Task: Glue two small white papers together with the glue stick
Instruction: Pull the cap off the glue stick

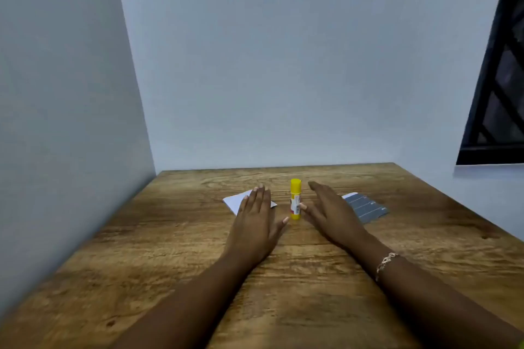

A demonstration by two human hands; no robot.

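Head view: early step, nothing glued yet. Glue stick stands capped on table btw hands. Left hand flat, open, on white paper; right hand open, thumb by stick, second paper just behind. Next, prob.: grip stick, uncap.

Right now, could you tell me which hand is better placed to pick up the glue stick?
Right, probably. The right hand is open beside the upright glue stick, thumb at its label, while the left hand lies flat over the white paper.
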